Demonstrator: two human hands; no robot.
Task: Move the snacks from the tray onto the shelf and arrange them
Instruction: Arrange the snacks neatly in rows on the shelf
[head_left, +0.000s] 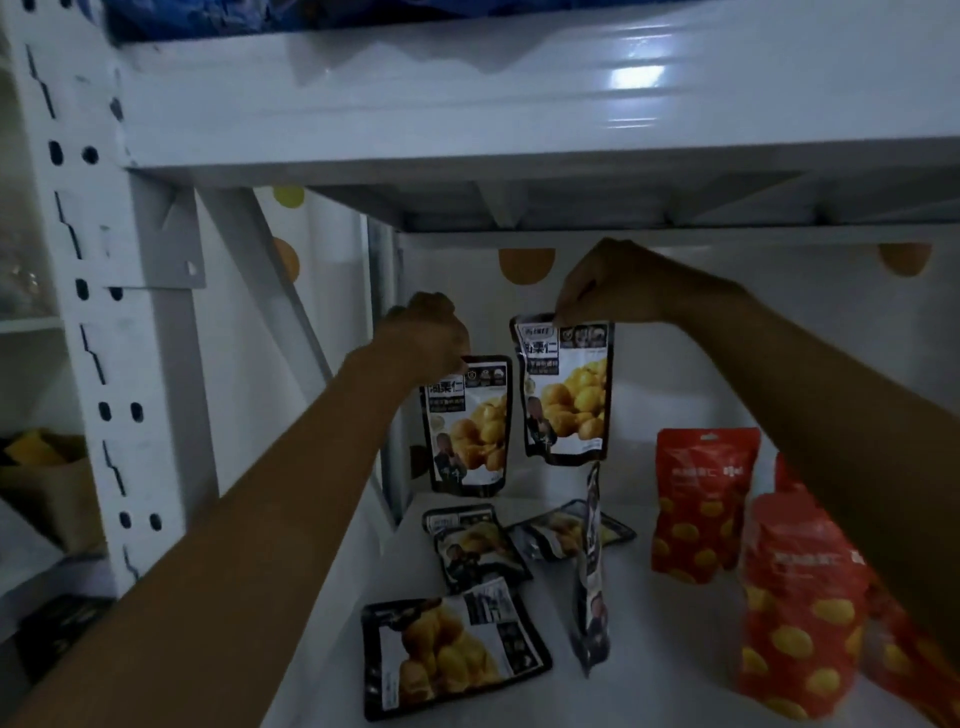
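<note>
1. A dim white metal shelf (675, 597) is seen under an upper shelf board (467, 104), with a perforated upright post (88, 312) at the left and a pale back wall marked with orange and yellow dots.
2. The left hand (431, 332) is reached in towards the back left corner of the shelf, its grip pinched on the top edge of a black-edged chestnut pouch (467, 426). That pouch is held upright; whether its bottom edge touches the shelf cannot be told.
3. The right hand (608, 283) is held higher, its grip pinched on the top edge of a second chestnut pouch (566, 387), which is hung just beside the first, on its right, and is lifted clear of the shelf.
4. Below the raised pouch, a thin pouch standing edge-on (592, 571) is seen near the middle of the shelf.
5. Two flat pouches (478, 551) are laid between the held pouches and the front edge, one partly overlapped by the other towards the right.
6. A larger flat pouch (452, 654) is laid face up near the front left edge.
7. Red pouches (701, 499) printed with yellow dots are stood along the right side, the nearest one (795, 613) partly hidden by the right forearm.
</note>
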